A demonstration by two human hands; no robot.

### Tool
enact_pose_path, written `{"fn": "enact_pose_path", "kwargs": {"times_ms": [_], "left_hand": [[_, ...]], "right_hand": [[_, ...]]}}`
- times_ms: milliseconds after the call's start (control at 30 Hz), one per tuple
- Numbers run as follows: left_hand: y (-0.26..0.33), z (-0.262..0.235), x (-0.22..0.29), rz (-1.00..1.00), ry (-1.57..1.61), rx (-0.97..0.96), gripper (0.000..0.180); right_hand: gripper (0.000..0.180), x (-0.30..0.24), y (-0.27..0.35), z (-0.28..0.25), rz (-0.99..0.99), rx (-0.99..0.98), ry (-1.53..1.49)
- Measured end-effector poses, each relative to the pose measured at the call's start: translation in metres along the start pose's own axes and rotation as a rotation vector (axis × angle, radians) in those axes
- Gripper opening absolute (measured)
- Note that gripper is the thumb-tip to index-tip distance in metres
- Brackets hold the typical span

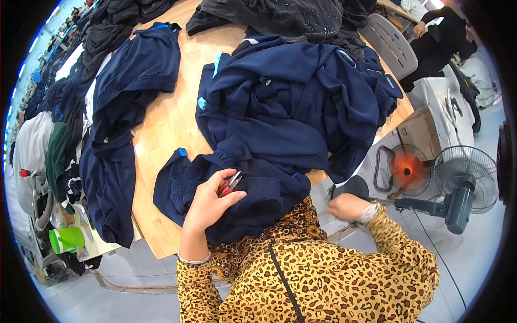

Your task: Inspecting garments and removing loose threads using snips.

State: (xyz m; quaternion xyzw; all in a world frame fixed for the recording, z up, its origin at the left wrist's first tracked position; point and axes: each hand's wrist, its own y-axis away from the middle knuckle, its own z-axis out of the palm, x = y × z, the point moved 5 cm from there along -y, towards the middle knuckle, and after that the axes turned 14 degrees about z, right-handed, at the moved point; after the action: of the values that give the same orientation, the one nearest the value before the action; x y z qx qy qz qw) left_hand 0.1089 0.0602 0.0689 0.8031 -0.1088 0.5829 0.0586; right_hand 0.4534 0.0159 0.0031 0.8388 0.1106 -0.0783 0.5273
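My left hand [209, 202] is closed around a small pair of thread snips [228, 185] with red handles, its metal blades showing past the fingertips. It is over a navy blue garment [264, 185] that lies across the near edge of the table and hangs into my lap. Off the table to the right, my right hand [347, 206] is held out with its fingers curled in. Whatever those fingers may hold is hidden or too small to make out. A larger heap of navy garments [280, 102] lies just beyond the near one.
More navy garments [129, 81] lie along the left of the wooden table [167, 126]. Dark clothes [280, 19] are piled at the far side. On the right stand a grey chair [390, 46], a fan [466, 177] and a cardboard box [419, 132]. Another person [444, 46] is beyond.
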Motion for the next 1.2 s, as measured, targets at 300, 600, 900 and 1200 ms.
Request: {"fn": "enact_pose_path", "kwargs": {"times_ms": [300, 600, 900, 1200], "left_hand": [[0.008, 0.033, -0.010, 0.103, -0.280, -0.077, 0.031], [0.033, 0.031, -0.006, 0.418, -0.082, 0.425, 0.018], [0.040, 0.036, -0.020, 0.305, -0.058, 0.596, 0.019], [0.035, 0.064, -0.045, -0.233, 0.582, 0.442, 0.008]], "right_hand": [[0.019, -0.064, 0.015, -0.049, -0.332, 0.415, -0.520], [0.046, -0.143, -0.032, -0.075, -0.439, 0.232, -0.622], [0.022, -0.163, -0.034, -0.063, -0.592, -0.042, -1.021], [0.023, -0.167, -0.037, -0.063, -0.727, 0.370, -0.979]]}}
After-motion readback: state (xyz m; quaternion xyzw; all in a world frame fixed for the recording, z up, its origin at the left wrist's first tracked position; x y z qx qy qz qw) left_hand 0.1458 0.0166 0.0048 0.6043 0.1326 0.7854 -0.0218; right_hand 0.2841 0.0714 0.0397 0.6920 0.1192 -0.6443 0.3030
